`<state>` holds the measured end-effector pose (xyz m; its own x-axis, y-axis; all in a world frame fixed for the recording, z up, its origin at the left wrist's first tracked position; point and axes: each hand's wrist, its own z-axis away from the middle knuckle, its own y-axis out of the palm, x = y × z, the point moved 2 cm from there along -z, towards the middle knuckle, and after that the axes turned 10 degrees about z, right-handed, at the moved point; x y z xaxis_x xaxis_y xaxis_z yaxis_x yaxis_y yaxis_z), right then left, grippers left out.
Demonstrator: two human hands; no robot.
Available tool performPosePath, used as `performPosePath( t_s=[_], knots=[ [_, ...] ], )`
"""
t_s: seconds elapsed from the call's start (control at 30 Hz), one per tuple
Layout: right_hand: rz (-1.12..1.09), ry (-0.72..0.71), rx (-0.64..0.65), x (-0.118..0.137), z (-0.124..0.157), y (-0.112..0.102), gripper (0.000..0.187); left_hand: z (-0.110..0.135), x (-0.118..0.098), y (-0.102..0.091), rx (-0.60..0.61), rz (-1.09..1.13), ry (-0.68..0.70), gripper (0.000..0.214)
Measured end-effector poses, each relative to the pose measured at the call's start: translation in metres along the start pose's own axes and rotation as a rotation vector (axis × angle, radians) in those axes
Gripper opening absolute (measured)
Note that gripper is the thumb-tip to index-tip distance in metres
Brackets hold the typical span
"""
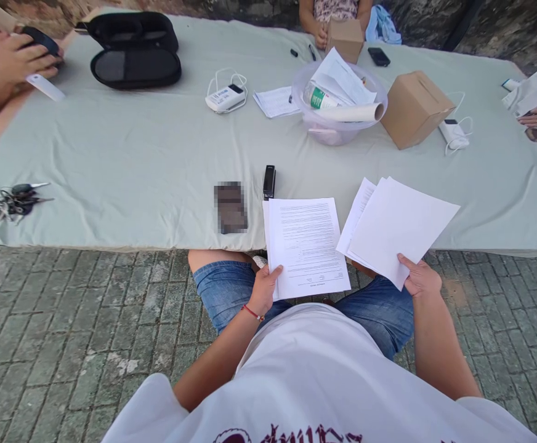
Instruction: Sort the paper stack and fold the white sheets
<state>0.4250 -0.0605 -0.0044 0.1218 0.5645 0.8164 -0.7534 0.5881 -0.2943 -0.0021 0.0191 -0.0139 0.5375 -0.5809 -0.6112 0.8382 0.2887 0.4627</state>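
Note:
My left hand (265, 288) pinches the lower left corner of a stack of printed papers (309, 240), thumb on top. Lines of text cover its top sheet, and the stack reaches over the table's near edge. On the right, my right hand (420, 275) grips a second, fanned bunch of papers (400, 227) by its lower corner; a blank white side faces up, with some print on a sheet beneath. Just beyond the left stack lies a small black device (269, 181). A dark, blurred-out rectangular object (230, 208) rests to its left.
The cloth-covered table (157, 166) also bears keys (18, 202), an open black case (134, 52), a white corded device (226, 98), a plastic basin (337, 134) of papers and a bottle, and a cardboard box (414, 111). Other people's hands (21, 58) are at the far edges.

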Motion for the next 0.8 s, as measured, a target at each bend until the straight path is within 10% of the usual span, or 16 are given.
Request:
performPosePath(
  t_s=[0.53, 0.8],
  knots=[
    [0.149, -0.022, 0.516, 0.022, 0.049, 0.114, 0.041, 0.004, 0.002, 0.001, 0.034, 0.026, -0.055, 0.051],
    [0.231, -0.050, 0.445, 0.025, 0.036, 0.107, 0.043, 0.003, -0.001, -0.003, 0.021, -0.012, 0.021, 0.050]
  ],
)
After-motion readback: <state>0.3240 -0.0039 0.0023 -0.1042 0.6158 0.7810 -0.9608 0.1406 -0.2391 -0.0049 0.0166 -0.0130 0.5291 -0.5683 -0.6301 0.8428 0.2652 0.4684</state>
